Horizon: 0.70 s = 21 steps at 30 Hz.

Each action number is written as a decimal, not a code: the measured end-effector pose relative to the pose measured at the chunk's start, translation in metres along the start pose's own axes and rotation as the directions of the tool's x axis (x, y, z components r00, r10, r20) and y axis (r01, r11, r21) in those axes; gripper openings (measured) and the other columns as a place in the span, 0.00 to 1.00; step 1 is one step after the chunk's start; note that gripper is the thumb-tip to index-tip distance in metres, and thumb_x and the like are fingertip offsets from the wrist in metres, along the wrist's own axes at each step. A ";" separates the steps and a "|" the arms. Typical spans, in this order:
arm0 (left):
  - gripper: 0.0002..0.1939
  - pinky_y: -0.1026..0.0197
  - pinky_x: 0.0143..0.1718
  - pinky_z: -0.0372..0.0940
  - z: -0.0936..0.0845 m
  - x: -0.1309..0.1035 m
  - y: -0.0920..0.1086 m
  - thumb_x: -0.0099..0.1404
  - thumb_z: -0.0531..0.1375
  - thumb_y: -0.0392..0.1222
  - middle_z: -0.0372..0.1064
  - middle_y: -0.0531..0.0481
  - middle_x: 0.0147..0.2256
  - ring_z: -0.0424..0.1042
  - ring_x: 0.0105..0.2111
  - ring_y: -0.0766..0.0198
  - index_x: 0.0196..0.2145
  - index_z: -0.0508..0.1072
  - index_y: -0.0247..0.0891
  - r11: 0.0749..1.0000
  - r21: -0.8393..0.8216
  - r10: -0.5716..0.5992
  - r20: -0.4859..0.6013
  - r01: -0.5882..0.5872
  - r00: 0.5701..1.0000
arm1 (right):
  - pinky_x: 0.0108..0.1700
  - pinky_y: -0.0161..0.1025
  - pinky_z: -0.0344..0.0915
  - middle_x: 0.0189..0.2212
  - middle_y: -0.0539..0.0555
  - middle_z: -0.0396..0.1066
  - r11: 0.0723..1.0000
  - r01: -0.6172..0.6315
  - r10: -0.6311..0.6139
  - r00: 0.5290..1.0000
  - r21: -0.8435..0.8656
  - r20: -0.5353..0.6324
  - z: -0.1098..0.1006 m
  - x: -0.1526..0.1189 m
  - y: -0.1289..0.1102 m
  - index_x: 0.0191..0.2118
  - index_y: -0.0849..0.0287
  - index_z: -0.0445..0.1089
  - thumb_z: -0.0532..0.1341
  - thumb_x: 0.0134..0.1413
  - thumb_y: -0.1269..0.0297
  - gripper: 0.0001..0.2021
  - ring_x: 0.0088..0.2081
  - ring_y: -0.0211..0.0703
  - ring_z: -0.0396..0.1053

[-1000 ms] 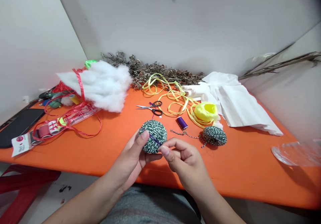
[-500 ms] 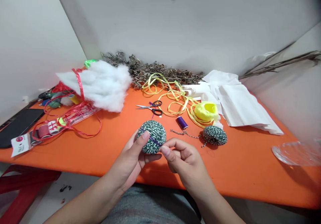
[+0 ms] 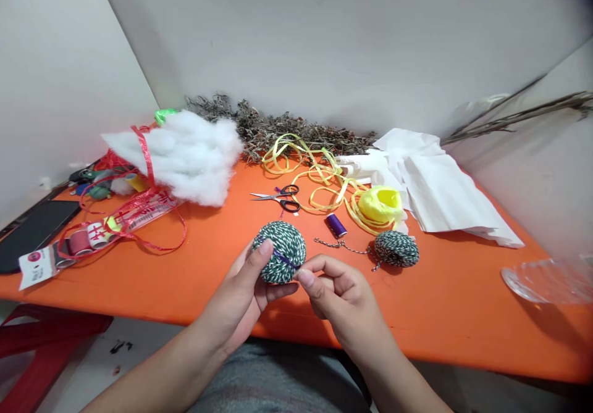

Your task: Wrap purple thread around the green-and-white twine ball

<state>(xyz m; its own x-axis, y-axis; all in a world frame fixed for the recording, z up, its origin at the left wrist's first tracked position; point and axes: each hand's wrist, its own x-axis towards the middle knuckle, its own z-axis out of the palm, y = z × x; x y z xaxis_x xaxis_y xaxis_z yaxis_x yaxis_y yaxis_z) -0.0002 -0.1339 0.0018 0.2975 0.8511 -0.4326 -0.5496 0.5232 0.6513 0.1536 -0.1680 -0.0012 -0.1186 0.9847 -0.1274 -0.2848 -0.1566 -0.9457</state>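
Note:
My left hand holds a ball wrapped in green-and-white twine just above the orange table, thumb pressed on its front. A thin purple thread runs across the ball. My right hand pinches that thread's end at the ball's lower right. A second, flatter twine ball with a small metal chain lies to the right. A purple thread spool and small scissors lie behind.
White stuffing and red ribbon lie at left, with thread spools and a black phone. Yellow ribbon and its roll, white paper, dried twigs and a clear plastic piece fill the back and right.
The twine ball has turned slightly in my left hand, and the purple thread lies a little further around it. Both hands stay in nearly the same place.

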 end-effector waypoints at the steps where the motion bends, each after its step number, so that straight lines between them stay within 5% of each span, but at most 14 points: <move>1: 0.17 0.64 0.34 0.76 0.001 -0.001 0.000 0.61 0.68 0.51 0.79 0.45 0.41 0.77 0.37 0.61 0.43 0.79 0.38 1.000 -0.012 -0.011 -0.007 0.010 1.000 | 0.20 0.30 0.40 0.16 0.39 0.48 1.000 -0.001 0.001 1.000 -0.002 -0.002 0.000 0.000 0.000 0.32 0.59 0.72 0.67 0.59 0.54 0.13 0.19 0.28 0.41; 6: 0.16 0.61 0.38 0.76 0.004 -0.002 0.001 0.68 0.62 0.52 0.80 0.42 0.42 0.78 0.39 0.60 0.45 0.79 0.38 0.998 -0.042 -0.051 0.006 0.051 0.999 | 0.20 0.31 0.38 0.16 0.39 0.48 1.000 -0.008 0.008 1.000 -0.006 -0.002 -0.001 -0.001 0.000 0.32 0.59 0.72 0.67 0.59 0.54 0.13 0.19 0.28 0.40; 12: 0.23 0.64 0.44 0.71 0.002 0.002 -0.004 0.62 0.65 0.59 0.79 0.44 0.44 0.75 0.44 0.59 0.46 0.80 0.38 1.000 -0.010 0.018 0.012 -0.017 1.000 | 0.22 0.32 0.39 0.18 0.40 0.50 1.000 -0.019 0.018 1.000 -0.018 -0.005 -0.001 0.000 0.001 0.33 0.60 0.71 0.66 0.61 0.54 0.14 0.20 0.29 0.42; 17: 0.19 0.63 0.45 0.69 0.000 0.001 -0.004 0.55 0.73 0.47 0.78 0.46 0.40 0.74 0.43 0.59 0.42 0.79 0.36 0.993 0.085 0.078 0.110 -0.087 0.991 | 0.22 0.32 0.39 0.17 0.40 0.49 1.000 -0.020 0.020 1.000 -0.024 -0.004 -0.001 -0.002 0.001 0.33 0.60 0.71 0.66 0.60 0.54 0.14 0.20 0.29 0.41; 21: 0.17 0.65 0.37 0.70 0.000 0.000 -0.002 0.56 0.73 0.46 0.76 0.47 0.37 0.73 0.36 0.64 0.40 0.78 0.34 0.995 0.081 0.052 0.058 -0.056 0.997 | 0.22 0.32 0.39 0.18 0.40 0.49 1.000 -0.011 0.011 1.000 -0.015 0.005 -0.001 -0.003 -0.001 0.32 0.60 0.71 0.67 0.60 0.54 0.14 0.20 0.29 0.41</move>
<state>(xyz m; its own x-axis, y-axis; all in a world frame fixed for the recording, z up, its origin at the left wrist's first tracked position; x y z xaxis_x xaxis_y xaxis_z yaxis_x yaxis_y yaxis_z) 0.0011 -0.1353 0.0005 0.3132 0.8781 -0.3618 -0.5004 0.4764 0.7230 0.1547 -0.1711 -0.0003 -0.1266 0.9825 -0.1366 -0.2696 -0.1666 -0.9484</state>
